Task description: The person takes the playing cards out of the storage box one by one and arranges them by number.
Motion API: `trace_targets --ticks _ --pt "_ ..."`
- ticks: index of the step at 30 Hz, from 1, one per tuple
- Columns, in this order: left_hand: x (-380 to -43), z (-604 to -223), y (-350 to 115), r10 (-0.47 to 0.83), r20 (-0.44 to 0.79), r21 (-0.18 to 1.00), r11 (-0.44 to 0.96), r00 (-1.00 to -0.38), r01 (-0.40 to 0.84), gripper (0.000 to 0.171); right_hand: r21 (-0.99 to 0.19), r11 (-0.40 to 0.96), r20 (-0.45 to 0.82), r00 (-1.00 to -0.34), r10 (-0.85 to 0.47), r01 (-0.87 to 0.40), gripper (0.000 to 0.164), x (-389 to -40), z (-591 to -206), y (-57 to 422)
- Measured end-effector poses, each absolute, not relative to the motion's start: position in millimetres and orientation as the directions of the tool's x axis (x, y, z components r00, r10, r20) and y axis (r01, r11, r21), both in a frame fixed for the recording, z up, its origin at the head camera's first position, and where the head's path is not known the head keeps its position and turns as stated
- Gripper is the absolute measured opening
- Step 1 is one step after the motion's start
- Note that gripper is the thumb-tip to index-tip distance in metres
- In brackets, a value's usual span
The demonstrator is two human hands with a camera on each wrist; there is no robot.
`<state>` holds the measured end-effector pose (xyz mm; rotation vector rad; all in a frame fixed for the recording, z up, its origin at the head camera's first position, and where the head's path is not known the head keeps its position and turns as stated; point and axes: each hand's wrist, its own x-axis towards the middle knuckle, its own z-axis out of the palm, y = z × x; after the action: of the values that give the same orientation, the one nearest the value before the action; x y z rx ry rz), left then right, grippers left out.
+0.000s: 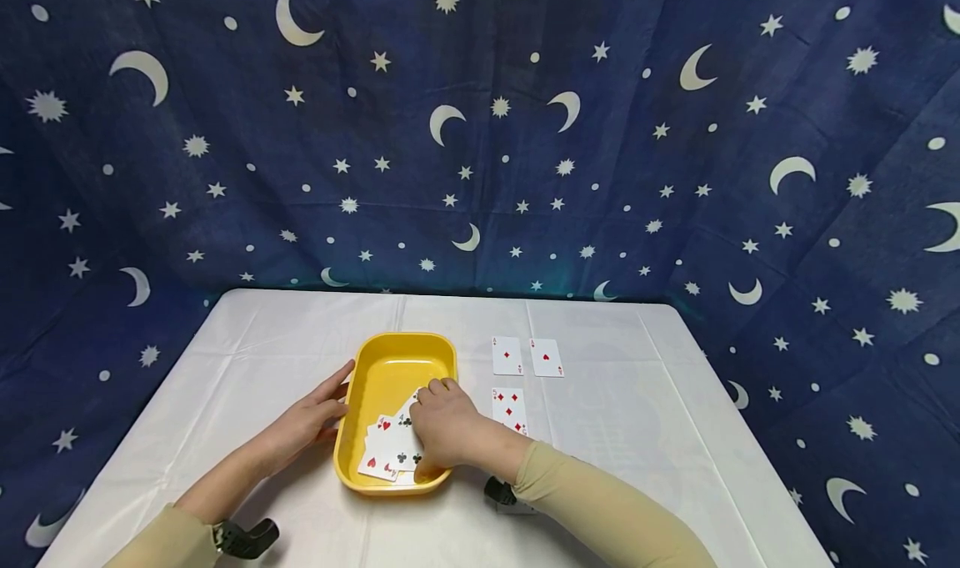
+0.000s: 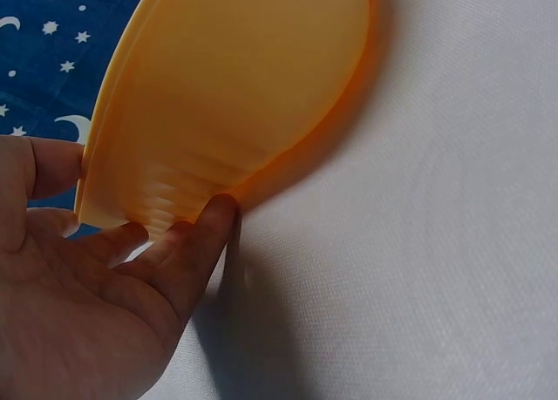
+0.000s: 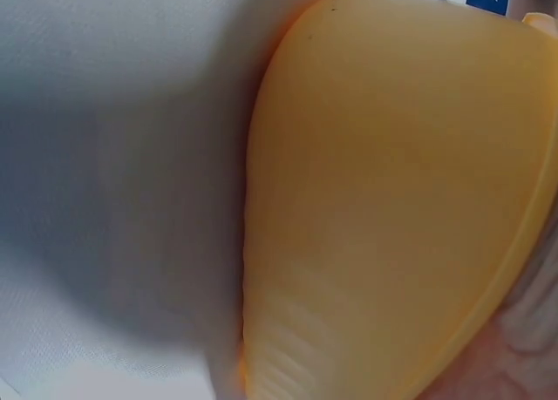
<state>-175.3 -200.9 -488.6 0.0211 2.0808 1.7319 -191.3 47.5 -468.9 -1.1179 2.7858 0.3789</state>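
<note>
A yellow plastic tray (image 1: 350, 422) sits on the table with several loose playing cards (image 1: 372, 459) in its near end, among them a four of hearts and a clubs card. My left hand (image 1: 303, 422) touches the tray's left wall from outside. Its fingers rest fairly straight against wall and rim, as the left wrist view shows. Reaching over the right rim, my right hand (image 1: 450, 426) curls its fingers over the clubs card's right part, thumb toward the near end; the fingertips are hidden. In the right wrist view the tray wall hides most of this hand.
An ace of diamonds (image 1: 507, 356) and an ace of hearts (image 1: 547, 358) lie face up right of the tray. Nearer is a five of diamonds (image 1: 509, 407), partly behind my right forearm. Another card (image 1: 516, 509) shows below that forearm. A starry curtain (image 1: 480, 134) hangs behind the table.
</note>
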Motion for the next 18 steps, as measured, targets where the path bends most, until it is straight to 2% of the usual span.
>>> trace_targets --ticks 18 --pt "-174.7 -488.9 -200.5 0.275 -0.317 0.937 0.239 -0.908 -0.255 0.075 0.159 0.697 -0.160 -0.715 -0.681 -0.699 0.070 -190.9 -472.1 49.5"
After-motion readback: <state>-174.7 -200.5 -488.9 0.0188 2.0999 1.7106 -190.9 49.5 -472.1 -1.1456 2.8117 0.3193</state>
